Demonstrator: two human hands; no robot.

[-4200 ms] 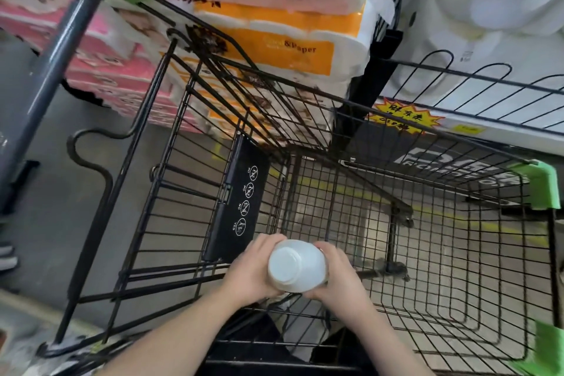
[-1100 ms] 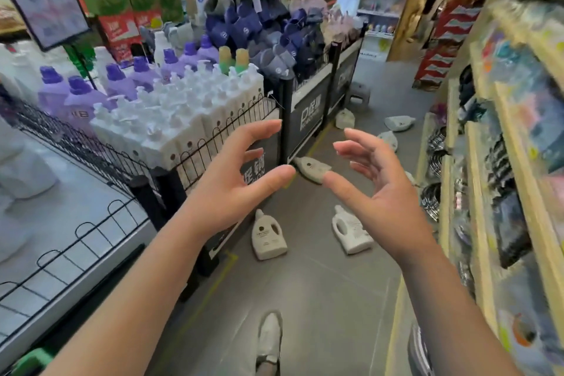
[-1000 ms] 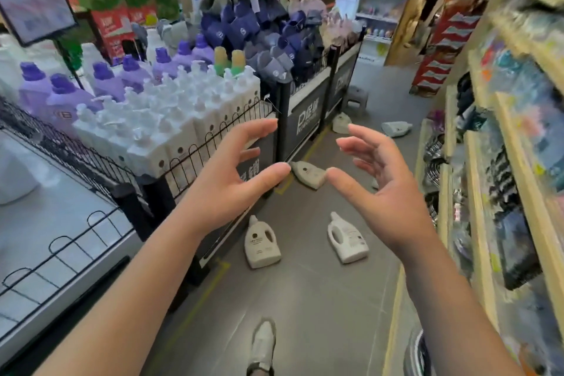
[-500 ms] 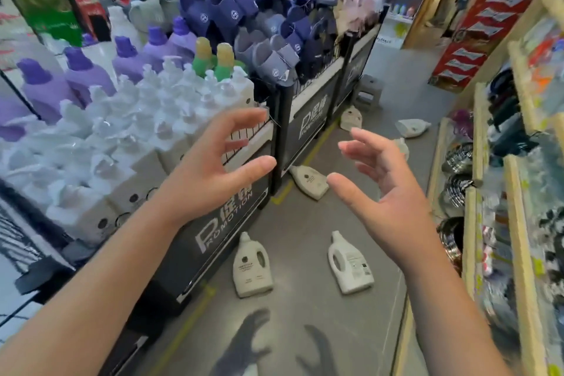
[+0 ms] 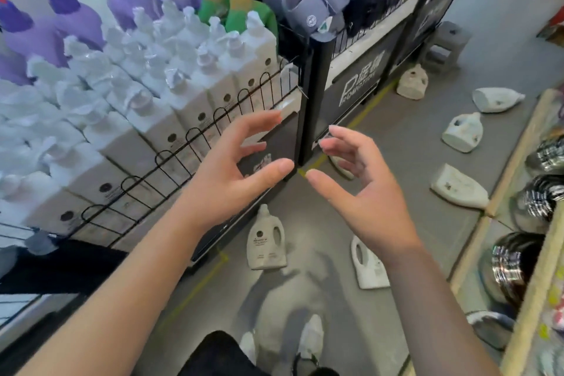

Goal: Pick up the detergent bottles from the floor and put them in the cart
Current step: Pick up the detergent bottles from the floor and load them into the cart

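In a shop aisle, beside a wire-fenced display of white pump bottles [image 5: 189, 94], we are holding our left hand [image 5: 232, 171] out above the grey floor [image 5: 406, 143], fingers spread and gripping nothing. Just to its right, our right hand [image 5: 363, 192] is hovering likewise, fingers loosely curved and empty, the two thumbs close but apart. Below the hands, one detergent bottle [image 5: 267, 241] is lying flat by the foot of the display, and a second bottle [image 5: 367, 265] is lying partly hidden by our right wrist. Further right, a third bottle [image 5: 457, 186] and a fourth bottle [image 5: 462, 133] are lying on the floor near a wooden shelf [image 5: 515, 162] that is carrying stacked steel bowls [image 5: 518, 265].
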